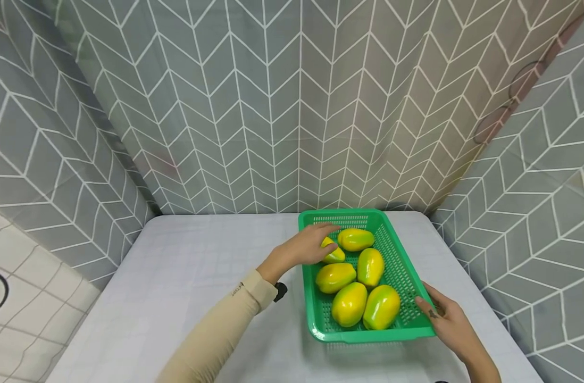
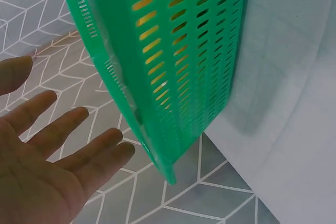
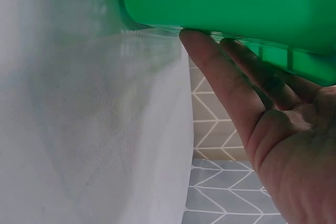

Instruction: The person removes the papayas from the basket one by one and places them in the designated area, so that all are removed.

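A green plastic basket (image 1: 351, 336) holds several yellow-green papayas (image 1: 381, 307) on the right side of the table. Over the basket's far left part, my left hand (image 1: 311, 244) reaches with its fingers extended, partly covering one papaya (image 1: 334, 255). The left wrist view has the fingers of this hand (image 2: 58, 161) spread apart beside the rim, with nothing between them. At the near right corner, my right hand (image 1: 447, 322) grips the basket, thumb over the rim and fingers along the outside. Those fingers (image 3: 226, 82) reach under the green rim in the right wrist view.
A white cloth covers the table (image 1: 186, 276). Behind it hangs a grey curtain (image 1: 282, 106) with a white chevron pattern, and similar cloth closes in both sides. The basket stands close to the table's back edge.
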`<state>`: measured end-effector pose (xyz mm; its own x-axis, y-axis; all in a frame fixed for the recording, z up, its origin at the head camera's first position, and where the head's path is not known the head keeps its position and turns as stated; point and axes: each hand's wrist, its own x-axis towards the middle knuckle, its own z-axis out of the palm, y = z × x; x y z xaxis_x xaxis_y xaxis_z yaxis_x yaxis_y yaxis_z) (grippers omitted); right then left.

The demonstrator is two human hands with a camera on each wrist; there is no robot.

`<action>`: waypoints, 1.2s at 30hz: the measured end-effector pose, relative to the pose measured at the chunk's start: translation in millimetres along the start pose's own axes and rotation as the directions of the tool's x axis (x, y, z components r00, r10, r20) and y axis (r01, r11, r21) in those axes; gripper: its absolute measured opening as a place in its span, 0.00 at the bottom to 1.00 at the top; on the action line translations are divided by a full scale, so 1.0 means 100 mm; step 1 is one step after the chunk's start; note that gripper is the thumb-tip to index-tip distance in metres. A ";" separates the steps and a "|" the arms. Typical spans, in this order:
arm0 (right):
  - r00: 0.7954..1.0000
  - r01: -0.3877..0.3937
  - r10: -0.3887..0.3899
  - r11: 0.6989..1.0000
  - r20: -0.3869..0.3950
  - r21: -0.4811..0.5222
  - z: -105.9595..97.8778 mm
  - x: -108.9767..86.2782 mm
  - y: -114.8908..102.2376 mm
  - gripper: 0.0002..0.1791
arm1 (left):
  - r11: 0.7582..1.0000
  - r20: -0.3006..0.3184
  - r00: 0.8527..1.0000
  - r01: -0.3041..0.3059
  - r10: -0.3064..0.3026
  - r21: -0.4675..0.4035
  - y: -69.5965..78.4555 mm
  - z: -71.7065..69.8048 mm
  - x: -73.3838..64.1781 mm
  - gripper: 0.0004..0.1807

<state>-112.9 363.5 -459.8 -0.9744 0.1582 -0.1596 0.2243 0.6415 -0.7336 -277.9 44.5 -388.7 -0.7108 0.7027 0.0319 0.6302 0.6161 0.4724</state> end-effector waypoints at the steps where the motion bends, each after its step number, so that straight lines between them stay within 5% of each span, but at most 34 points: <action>1: 1.000 0.001 -0.001 1.000 -0.001 -0.001 0.00 0.00 0.00 0.41 | 1.000 0.012 1.000 -0.006 0.006 -0.002 0.00 -0.01 0.02 0.30; 13: 1.000 0.020 -0.020 1.000 -0.020 0.004 0.03 -0.02 0.02 0.41 | 1.000 0.088 0.996 -0.003 0.000 0.027 0.12 -0.13 0.28 0.30; 23: 0.999 0.036 -0.036 0.999 -0.039 0.015 0.02 -0.03 0.01 0.40 | 0.997 0.111 0.993 -0.038 0.031 0.065 0.35 -0.23 0.50 0.29; 36: 0.998 0.038 -0.037 0.999 -0.044 0.017 0.03 -0.03 0.01 0.39 | 0.988 0.150 0.988 0.002 -0.025 0.153 0.43 -0.10 0.80 0.29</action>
<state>-109.9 361.8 -462.0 -0.9805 0.1672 -0.1031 0.1871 0.6341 -0.7503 -311.3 123.9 -357.0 -0.6716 0.7323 -0.1128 0.6691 0.6648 0.3321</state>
